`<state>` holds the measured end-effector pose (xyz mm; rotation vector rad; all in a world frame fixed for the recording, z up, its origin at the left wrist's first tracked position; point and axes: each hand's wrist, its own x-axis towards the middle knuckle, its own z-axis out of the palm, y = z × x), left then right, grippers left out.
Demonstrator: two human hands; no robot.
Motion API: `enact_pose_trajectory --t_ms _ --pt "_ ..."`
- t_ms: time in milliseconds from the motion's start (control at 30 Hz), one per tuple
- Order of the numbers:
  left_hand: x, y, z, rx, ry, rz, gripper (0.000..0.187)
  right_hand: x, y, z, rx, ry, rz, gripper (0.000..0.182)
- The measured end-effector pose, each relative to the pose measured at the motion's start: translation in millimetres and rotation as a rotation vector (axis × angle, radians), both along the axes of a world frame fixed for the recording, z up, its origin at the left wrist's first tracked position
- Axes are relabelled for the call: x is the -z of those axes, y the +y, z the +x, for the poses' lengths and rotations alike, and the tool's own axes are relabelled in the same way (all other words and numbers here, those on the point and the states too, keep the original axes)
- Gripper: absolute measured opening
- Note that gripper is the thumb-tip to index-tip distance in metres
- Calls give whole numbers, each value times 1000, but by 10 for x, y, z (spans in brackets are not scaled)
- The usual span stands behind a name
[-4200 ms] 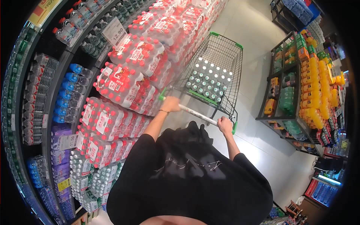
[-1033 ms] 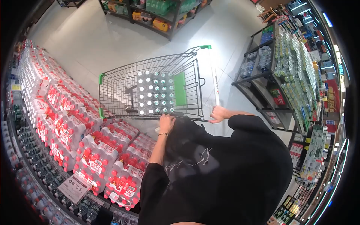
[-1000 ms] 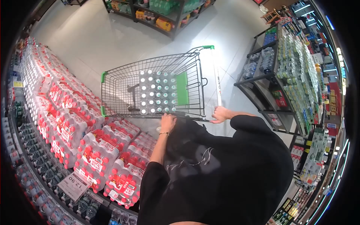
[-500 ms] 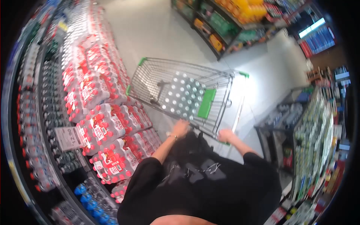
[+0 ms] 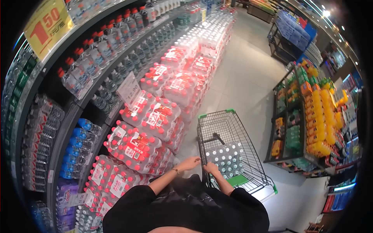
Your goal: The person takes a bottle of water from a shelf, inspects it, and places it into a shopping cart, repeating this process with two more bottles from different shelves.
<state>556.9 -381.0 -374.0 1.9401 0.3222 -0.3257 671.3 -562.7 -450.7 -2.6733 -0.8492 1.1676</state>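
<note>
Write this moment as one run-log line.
left hand: at side of black-wire, green-cornered shopping cart | right hand: at same side | cart load: pale-capped clear plastic bottles

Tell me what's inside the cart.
Rows of pale-capped bottles stand in the cart. Whatever lies beneath them is covered and cannot be seen.

This is a supermarket, in its drinks section. Tall shelves [image 5: 61, 155] of bottled drinks line the left, with a yellow price sign [image 5: 48, 27] reading 1.50 and a white price card [image 5: 129, 90] marked 12.90. Shrink-wrapped packs [image 5: 155, 114] of red-capped bottles stand stacked beside a pale aisle [image 5: 239, 77], which holds a wire shopping cart [image 5: 237, 180]; a display rack [image 5: 302, 132] stands across from them.
</note>
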Motion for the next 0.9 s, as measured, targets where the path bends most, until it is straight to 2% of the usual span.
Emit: enact_pose_trajectory --t_ms 200,367,500,533,567,633,667,767,833,900 --pt "-853 993 -378 -344 -88 -1 41 244 145 253 -143 39 -83 41" --pt "-948 1487 -545 -527 -139 -127 39 441 287 472 -247 125 -197 38" --pt "-1225 1747 -621 -565 -161 -127 38 323 991 775 -363 379 -405 39" --pt "-1281 1776 -654 -575 -166 -134 38 -19 1275 797 -438 339 -260 43" --pt "-1359 1802 -697 -600 -178 -142 37 -601 1625 764 -510 302 -111 49" --pt "-1601 1891 -724 -643 -221 -149 36 -1207 2169 796 -646 222 194 45" --pt "-1831 1934 -728 -693 -192 -214 32 -1639 2487 771 -623 195 289 42" --pt "-2128 2122 -806 -822 -321 -108 29 -2733 3329 623 -547 247 569 33" --pt "-2392 2316 -927 -894 -474 223 26 -3089 3814 551 -625 280 770 31" --pt "-2861 2534 -1103 -1020 -524 340 24 -3444 4308 391 -730 457 918 30"
